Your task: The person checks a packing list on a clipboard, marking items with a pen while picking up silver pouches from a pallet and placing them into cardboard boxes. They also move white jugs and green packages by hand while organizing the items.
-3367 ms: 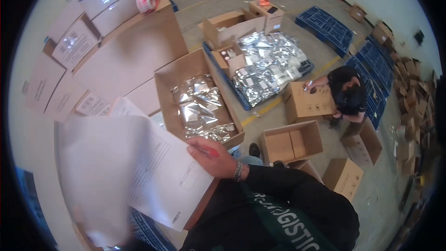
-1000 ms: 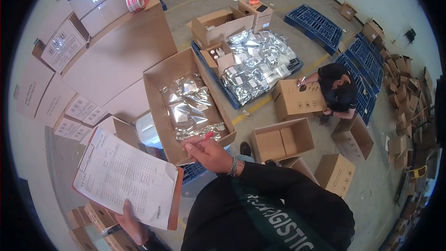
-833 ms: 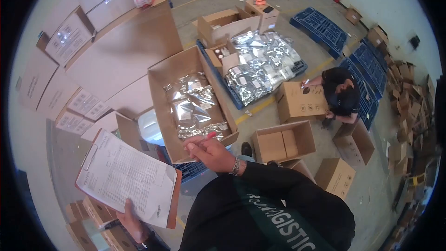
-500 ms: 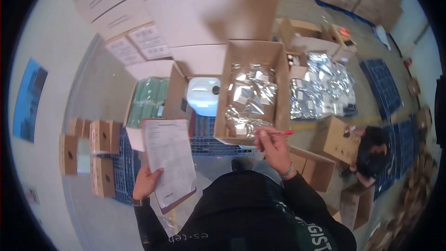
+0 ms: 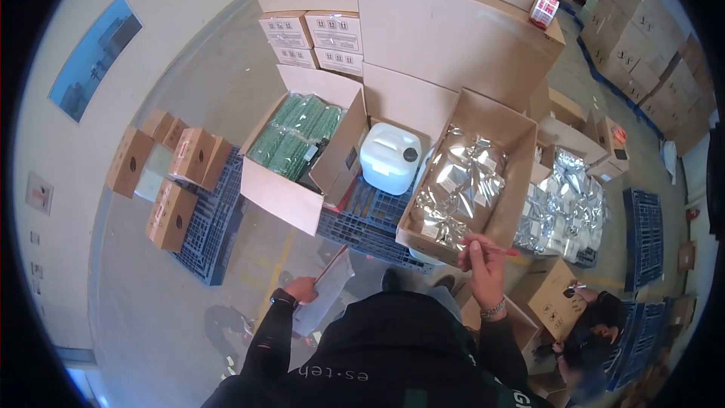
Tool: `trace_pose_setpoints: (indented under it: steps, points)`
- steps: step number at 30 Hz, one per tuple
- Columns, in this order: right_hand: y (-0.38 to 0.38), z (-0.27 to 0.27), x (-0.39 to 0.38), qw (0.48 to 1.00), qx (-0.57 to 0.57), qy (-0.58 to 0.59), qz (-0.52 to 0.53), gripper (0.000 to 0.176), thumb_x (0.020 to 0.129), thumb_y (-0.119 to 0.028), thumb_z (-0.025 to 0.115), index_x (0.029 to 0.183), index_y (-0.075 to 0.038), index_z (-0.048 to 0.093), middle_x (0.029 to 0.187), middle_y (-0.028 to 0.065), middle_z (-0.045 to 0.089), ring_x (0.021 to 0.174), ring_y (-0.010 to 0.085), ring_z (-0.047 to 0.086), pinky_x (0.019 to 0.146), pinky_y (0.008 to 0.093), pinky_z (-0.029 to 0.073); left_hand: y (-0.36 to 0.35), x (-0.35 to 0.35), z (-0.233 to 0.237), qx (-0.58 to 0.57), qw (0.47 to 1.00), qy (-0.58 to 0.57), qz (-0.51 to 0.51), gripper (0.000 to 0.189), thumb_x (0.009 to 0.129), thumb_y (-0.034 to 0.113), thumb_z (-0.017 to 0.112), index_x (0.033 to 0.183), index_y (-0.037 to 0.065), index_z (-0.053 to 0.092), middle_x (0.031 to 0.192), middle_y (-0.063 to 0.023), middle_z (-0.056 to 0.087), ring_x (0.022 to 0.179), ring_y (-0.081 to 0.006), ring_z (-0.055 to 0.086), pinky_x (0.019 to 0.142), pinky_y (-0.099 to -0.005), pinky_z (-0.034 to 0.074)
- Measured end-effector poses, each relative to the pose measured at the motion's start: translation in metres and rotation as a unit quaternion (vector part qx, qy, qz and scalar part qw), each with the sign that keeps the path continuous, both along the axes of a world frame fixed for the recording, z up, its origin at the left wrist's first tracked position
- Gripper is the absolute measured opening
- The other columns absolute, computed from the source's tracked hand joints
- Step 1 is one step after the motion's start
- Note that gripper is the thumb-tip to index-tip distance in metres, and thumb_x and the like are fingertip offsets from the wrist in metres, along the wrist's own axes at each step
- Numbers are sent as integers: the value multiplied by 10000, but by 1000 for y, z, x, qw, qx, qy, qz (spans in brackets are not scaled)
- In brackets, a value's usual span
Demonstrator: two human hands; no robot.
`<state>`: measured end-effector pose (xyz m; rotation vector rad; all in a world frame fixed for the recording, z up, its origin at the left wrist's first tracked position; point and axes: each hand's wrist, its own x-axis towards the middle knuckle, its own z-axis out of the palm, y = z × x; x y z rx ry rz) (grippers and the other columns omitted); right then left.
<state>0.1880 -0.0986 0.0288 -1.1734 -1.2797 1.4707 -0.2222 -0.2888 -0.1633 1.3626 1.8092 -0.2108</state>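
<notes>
My left hand point(image 5: 303, 289) is closed on the edge of a clipboard point(image 5: 332, 276) with paper point(image 5: 321, 311) on it, tilted so its face is seen at a slant. In my right hand point(image 5: 485, 264) a red pen point(image 5: 510, 252) is pinched, its end pointing right. That hand hovers at the near edge of an open carton point(image 5: 507, 189), where shiny silver pouches point(image 5: 462, 181) lie. Left of this carton stands a whitish jerrycan point(image 5: 387, 160) with a dark cap. Further left, green packets point(image 5: 298, 134) in clear wrap fill another open carton point(image 5: 281, 202).
Stacked cartons point(image 5: 461, 26) rise behind, with a label roll point(image 5: 544, 10) on top. Blue pallets point(image 5: 215, 230) lie at left and under the goods. More silver pouches point(image 5: 563, 208) are piled at right. A person point(image 5: 600, 325) crouches by a carton point(image 5: 545, 296) at lower right.
My view has turned left, so the cartons appear further right. The clipboard has swung from facing me to a steep slant, lower down. My right hand still holds the pen by the pouch carton.
</notes>
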Motion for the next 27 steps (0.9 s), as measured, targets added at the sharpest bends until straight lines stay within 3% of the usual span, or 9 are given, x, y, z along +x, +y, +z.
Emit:
trace_pose_setpoints:
  steps: [9, 11, 13, 15, 18, 19, 21, 24, 27]
  points:
    - [0, -4, -3, 1000, 10, -29, -8, 239, 1004, -183, 576, 1173, -18, 612, 864, 33, 651, 747, 92, 600, 685, 248, 498, -44, -15, -84, -151, 988, -26, -5, 527, 744, 425, 693, 1028, -18, 718, 911, -224, 726, 862, -348, 710, 772, -445, 548]
    - [-1, -10, -3, 999, 21, -39, -19, 250, 997, -181, 590, 1184, -17, 616, 890, 34, 654, 755, 98, 603, 698, 249, 504, -47, -15, -77, -164, 984, -65, 31, 436, 752, 372, 684, 908, -33, 720, 839, -201, 701, 709, -291, 685, 621, -420, 565]
    - [-1, -17, -3, 998, 30, -37, -32, 276, 974, -184, 625, 1201, -27, 624, 942, 44, 660, 786, 95, 609, 712, 250, 508, -47, -12, -64, -157, 979, -98, 79, 450, 754, 372, 686, 961, -26, 721, 847, -190, 704, 741, -269, 693, 611, -408, 567]
    - [3, -28, -1, 993, 90, -80, -21, 294, 958, -194, 645, 1206, -37, 627, 961, 62, 667, 809, 104, 623, 715, 259, 510, -43, -8, -51, -177, 970, -94, 134, 463, 760, 372, 693, 1026, -6, 720, 868, -173, 712, 778, -279, 698, 660, -434, 572]
    - [0, -20, -2, 966, 205, -157, -32, 334, 958, -177, 644, 1248, -22, 588, 976, 98, 665, 903, 183, 655, 800, 313, 526, -40, -35, -98, -185, 982, -23, -21, 476, 790, 378, 689, 1066, -10, 710, 902, -162, 723, 833, -311, 700, 753, -456, 569]
    - [0, -20, 0, 946, 252, -199, -42, 345, 949, -176, 652, 1253, -26, 587, 984, 125, 670, 908, 218, 665, 807, 331, 525, -31, -37, -98, -178, 984, -6, -19, 505, 809, 382, 678, 1119, -17, 684, 967, -175, 712, 893, -324, 687, 797, -453, 557]
    - [-2, -6, 0, 948, 217, -230, -30, 334, 961, -183, 622, 1258, -35, 587, 1023, 156, 670, 935, 278, 665, 827, 366, 523, -26, -33, -84, -160, 987, 24, -5, 567, 848, 390, 657, 1227, -31, 631, 1098, -200, 691, 1014, -350, 662, 886, -449, 533]
    - [-2, -14, -4, 951, 217, -216, -46, 308, 976, -216, 564, 1241, -60, 586, 1009, 179, 667, 927, 353, 651, 818, 424, 512, -19, -93, -160, -109, 992, 35, -45, 471, 817, 380, 686, 1093, -1, 707, 1076, -258, 696, 1021, -452, 653, 910, -460, 521]
    - [-4, -31, -1, 949, 224, -219, -44, 281, 988, -205, 517, 1225, -64, 572, 984, 180, 661, 921, 372, 639, 809, 452, 501, 4, -66, -138, -111, 993, 24, -8, 481, 825, 388, 678, 1111, 2, 694, 1069, -251, 694, 1007, -442, 650, 900, -460, 520]
